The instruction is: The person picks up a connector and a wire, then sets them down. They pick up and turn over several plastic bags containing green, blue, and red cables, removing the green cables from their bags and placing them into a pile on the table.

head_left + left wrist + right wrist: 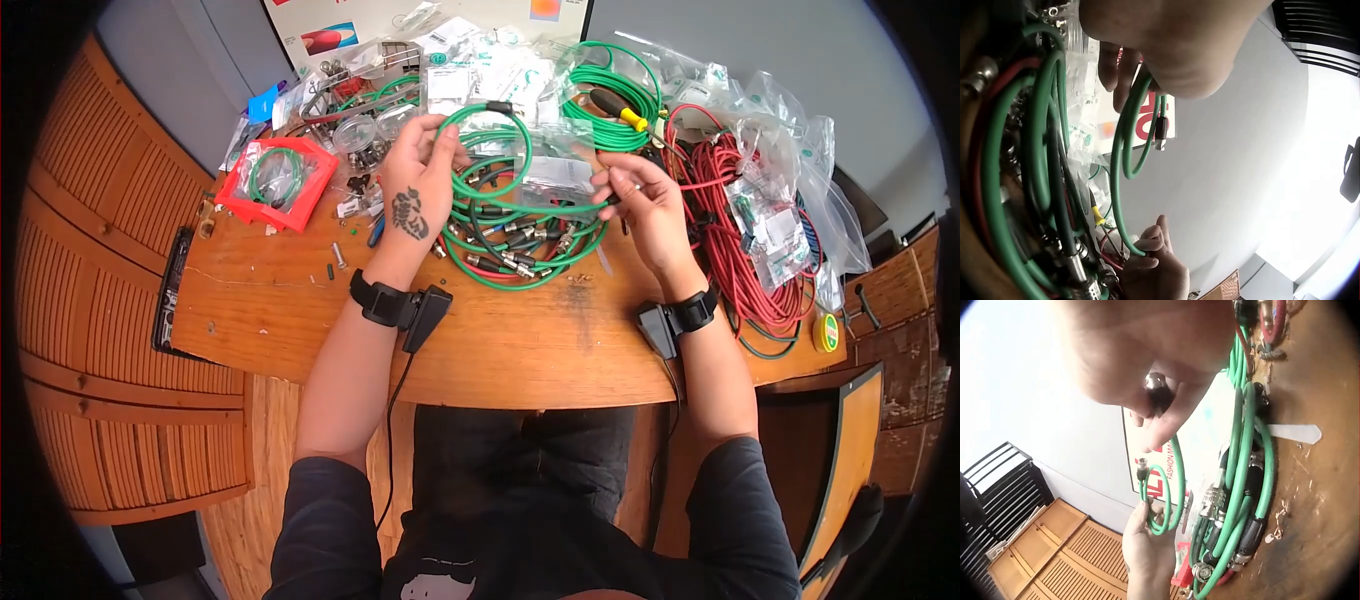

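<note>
A green coaxial cable [529, 150] is held up between both hands, looped above the table. My left hand [415, 185] grips its loop at the left, and a dark-booted metal connector [1160, 134] hangs from the loop in the left wrist view. At the cable's other end, my right hand [648, 205] pinches a dark connector with a silver tip [1155, 381], partly covered by the fingers in the right wrist view. Below the hands lies a pile of green cables [1244, 462] mixed with black and red ones, their metal connectors bunched in the middle.
Coiled red cables [715, 270] fill the right of the wooden table [480, 350]. Behind are clear plastic bags [485, 80], a green cable coil [590, 85] and a yellow-and-black screwdriver [632, 120]. A red tray [325, 165] stands at left, near small loose parts.
</note>
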The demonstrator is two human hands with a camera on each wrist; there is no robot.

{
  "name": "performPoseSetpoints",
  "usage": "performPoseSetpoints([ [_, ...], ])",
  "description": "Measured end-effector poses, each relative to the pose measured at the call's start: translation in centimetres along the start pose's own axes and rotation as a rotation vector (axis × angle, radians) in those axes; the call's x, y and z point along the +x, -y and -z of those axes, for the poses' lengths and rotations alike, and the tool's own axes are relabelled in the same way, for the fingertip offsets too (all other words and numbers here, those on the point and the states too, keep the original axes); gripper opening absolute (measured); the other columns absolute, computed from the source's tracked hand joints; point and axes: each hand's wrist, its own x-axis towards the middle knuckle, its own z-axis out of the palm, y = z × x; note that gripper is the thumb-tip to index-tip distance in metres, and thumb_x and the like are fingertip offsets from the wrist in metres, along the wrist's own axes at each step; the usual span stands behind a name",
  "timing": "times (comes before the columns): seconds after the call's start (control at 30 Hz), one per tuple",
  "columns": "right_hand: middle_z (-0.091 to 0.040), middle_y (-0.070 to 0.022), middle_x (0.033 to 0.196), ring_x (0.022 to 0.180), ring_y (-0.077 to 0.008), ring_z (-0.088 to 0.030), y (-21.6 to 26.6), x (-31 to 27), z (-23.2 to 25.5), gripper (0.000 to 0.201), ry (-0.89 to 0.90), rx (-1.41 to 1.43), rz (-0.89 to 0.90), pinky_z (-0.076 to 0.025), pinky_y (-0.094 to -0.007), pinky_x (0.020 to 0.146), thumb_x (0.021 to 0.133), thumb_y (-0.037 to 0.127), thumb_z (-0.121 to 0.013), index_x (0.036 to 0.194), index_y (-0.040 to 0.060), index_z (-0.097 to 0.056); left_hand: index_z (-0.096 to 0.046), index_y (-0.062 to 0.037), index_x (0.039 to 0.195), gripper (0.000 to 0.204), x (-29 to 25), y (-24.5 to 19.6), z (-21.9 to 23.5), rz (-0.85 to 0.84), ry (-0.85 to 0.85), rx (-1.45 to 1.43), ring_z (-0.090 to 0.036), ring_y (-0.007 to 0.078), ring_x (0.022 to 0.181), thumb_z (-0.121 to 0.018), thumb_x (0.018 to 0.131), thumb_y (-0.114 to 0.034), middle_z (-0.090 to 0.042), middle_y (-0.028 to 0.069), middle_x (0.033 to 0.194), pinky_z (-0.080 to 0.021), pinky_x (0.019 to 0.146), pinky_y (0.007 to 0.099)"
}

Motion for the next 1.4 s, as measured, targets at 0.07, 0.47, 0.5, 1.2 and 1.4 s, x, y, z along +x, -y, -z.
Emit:
performPoseSetpoints([
  [0.07,-0.066,-0.0118,0.103,0.088,-0.0162,-0.065,0.1,0.1,0.3,0.023,-0.136,0.012,0.076,-0.054,-0.0269,0.071,0.099,0.009,-0.051,0.117,-0.0020,-0.060,-0.061,0.0039,0.100,0.022,0.4,-0.1,0.3,-0.115,-0.138,0.085,-0.058,0.0088,0.071,-0.063,0.094,-0.017,-0.063,0.0038,0.081,-0.046,0.063,0.0231],
  [0.47,-0.064,-0.0162,0.115,0.107,-0.0209,-0.063,0.0,0.5,0.8,0.020,-0.376,-0.179,0.464,-0.052,-0.0318,0.093,0.099,0.002,-0.046,0.108,-0.0049,-0.062,-0.053,-0.0054,0.085,0.021,1.7,-1.0,3.3,0.265,-0.342,-0.580,-0.039,0.0089,0.048,-0.054,0.096,-0.023,-0.044,0.0005,0.061,-0.027,0.044,0.0223],
  [0.5,-0.063,-0.0164,0.118,0.109,-0.0207,-0.062,-0.1,0.5,1.0,0.020,-0.359,-0.280,0.510,-0.051,-0.0311,0.095,0.098,0.001,-0.046,0.109,-0.0045,-0.062,-0.053,-0.0051,0.085,0.022,1.9,0.0,3.8,0.374,-0.211,-0.728,-0.037,0.0096,0.047,-0.053,0.096,-0.024,-0.043,0.0012,0.060,-0.027,0.043,0.0230],
  [1.2,-0.055,-0.0152,0.131,0.107,-0.0206,-0.057,0.0,0.0,0.8,0.041,0.190,0.713,-0.356,-0.048,-0.0285,0.092,0.087,-0.010,-0.050,0.128,-0.0054,-0.053,-0.058,-0.0040,0.094,0.038,1.3,-2.2,3.3,0.401,0.230,-1.025,-0.036,0.0114,0.046,-0.045,0.101,-0.039,-0.050,0.0042,0.061,-0.029,0.046,0.0254],
  [1.4,-0.054,-0.0116,0.125,0.108,-0.0185,-0.053,-1.2,0.5,1.7,0.055,0.009,0.721,-0.170,-0.045,-0.0306,0.099,0.076,-0.022,-0.052,0.129,-0.0047,-0.053,-0.060,-0.0032,0.101,0.027,1.2,-3.3,3.6,0.342,0.140,-1.176,-0.039,0.0108,0.056,-0.048,0.101,-0.028,-0.058,0.0043,0.072,-0.031,0.051,0.0245],
])
